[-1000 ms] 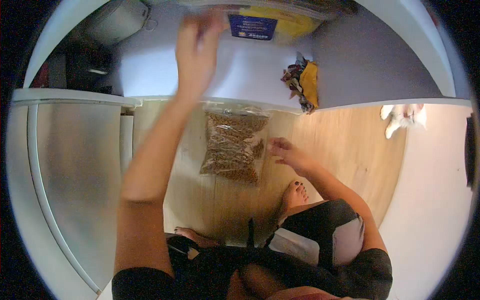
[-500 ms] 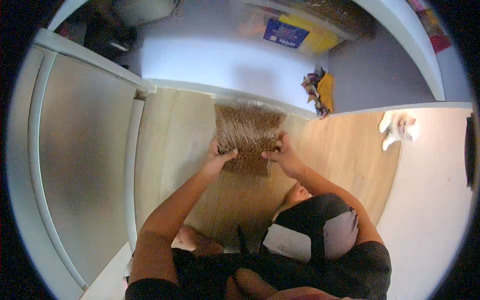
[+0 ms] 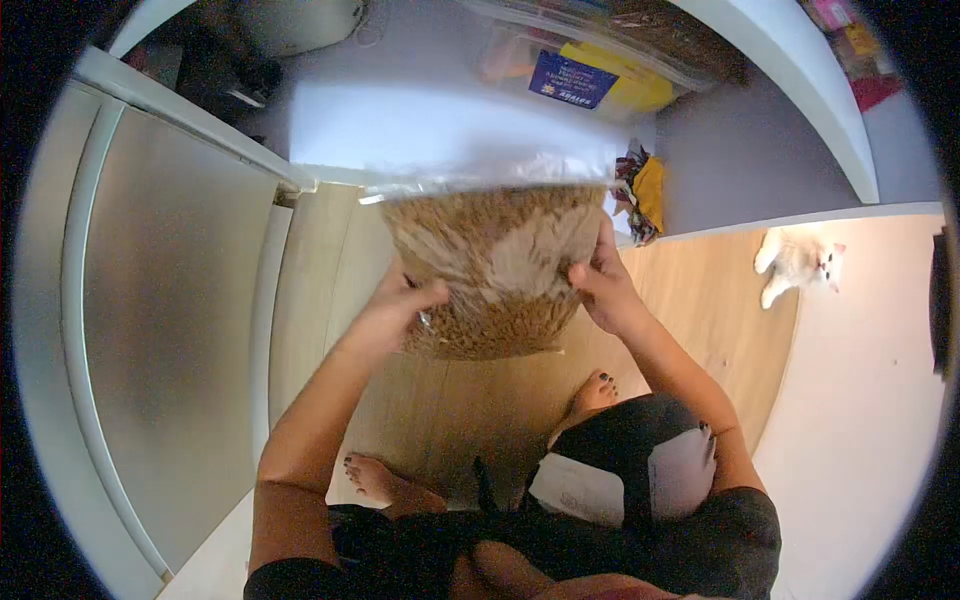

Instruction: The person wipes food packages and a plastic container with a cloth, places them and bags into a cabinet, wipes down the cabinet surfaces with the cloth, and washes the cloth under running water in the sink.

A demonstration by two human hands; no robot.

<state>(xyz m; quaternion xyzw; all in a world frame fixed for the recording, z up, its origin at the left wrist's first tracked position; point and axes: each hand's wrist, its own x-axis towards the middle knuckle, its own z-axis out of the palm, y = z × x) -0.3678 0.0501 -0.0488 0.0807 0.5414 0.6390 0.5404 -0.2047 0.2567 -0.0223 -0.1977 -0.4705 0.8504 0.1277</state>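
Note:
A clear plastic bag of small brown pellets (image 3: 490, 270), perhaps dry pet food, is held up above the wooden floor in front of me. My left hand (image 3: 395, 305) grips its left side, thumb on the front face and the other fingers mostly hidden behind. On the opposite side my right hand (image 3: 605, 285) holds the bag the same way, thumb pressed to the plastic. Above the pellets, the bag's upper edge is see-through and lies across the view of the lit shelf. The printing, if any, cannot be made out.
A white shelf (image 3: 350, 120) stands ahead, bearing a clear plastic box (image 3: 510, 50) with a blue packet (image 3: 572, 80). Crumpled colourful wrappers (image 3: 640, 190) lie at its right. A white cat (image 3: 800, 262) is on the floor at right. Frosted cabinet doors (image 3: 185, 320) line the left.
Both hands have raised the bag closer to me, so it looks larger, and they are farther apart. The cat has turned its head.

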